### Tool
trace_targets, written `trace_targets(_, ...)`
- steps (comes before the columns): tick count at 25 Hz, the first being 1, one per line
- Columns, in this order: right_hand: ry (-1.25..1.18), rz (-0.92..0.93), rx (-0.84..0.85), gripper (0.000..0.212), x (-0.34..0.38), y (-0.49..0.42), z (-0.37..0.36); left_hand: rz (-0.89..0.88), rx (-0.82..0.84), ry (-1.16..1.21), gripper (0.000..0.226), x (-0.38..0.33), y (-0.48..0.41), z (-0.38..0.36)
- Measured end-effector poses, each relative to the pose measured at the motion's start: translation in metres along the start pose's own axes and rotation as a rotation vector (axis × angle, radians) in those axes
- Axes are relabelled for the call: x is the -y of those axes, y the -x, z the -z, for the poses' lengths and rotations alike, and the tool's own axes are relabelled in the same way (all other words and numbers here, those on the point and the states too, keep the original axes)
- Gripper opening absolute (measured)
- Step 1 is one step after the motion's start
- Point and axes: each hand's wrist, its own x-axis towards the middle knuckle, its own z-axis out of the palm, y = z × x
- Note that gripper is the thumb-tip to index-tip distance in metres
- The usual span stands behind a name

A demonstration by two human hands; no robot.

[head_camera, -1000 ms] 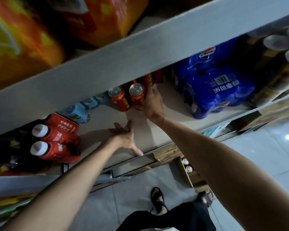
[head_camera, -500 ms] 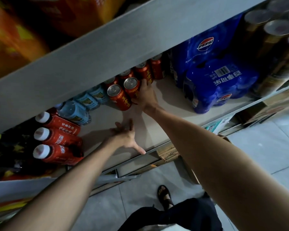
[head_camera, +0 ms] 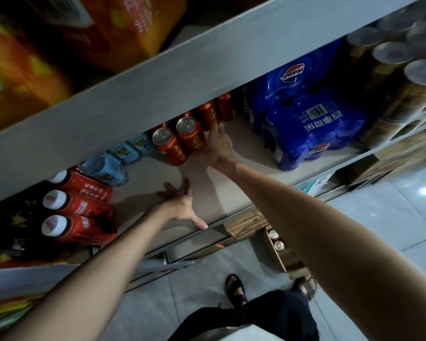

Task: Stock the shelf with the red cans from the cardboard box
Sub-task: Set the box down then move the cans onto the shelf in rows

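Head view: the right hand (head_camera: 215, 146) presses open fingers against the red cans (head_camera: 180, 141) on the shelf (head_camera: 231, 193); the left hand (head_camera: 180, 205) lies flat and empty. A hard shove could topple that packed row into the blue bottles (head_camera: 118, 161).

Reds, blues and orange around the hands

Red cans (head_camera: 182, 141) with yellow lettering touch the right hand (head_camera: 217, 148); blue packs (head_camera: 308, 126) right of it; red white-capped bottles (head_camera: 76, 217) left of the left hand (head_camera: 180, 207); orange boxes (head_camera: 123, 28) above.
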Motion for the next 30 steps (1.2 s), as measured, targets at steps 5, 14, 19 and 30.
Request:
trace_targets(5,0.034,-0.077,0.152,0.031,-0.021,0.055,0.064,-0.126,0.018,0.389,0.103,-0.020,0.023,0.009)
trace_targets(14,-0.054,-0.261,-0.033,0.013,-0.112,0.167,0.209,-0.584,-0.229,0.585,0.013,-0.198,0.074,0.014)
trace_targets(19,-0.029,-0.590,-0.322,0.021,-0.203,0.214,0.232,-0.582,0.217,0.566,0.011,-0.268,0.050,-0.045)
trace_targets(30,-0.258,-1.065,-0.477,0.019,-0.428,0.269,0.122,0.009,0.505,0.634,0.012,-0.301,-0.121,-0.208)
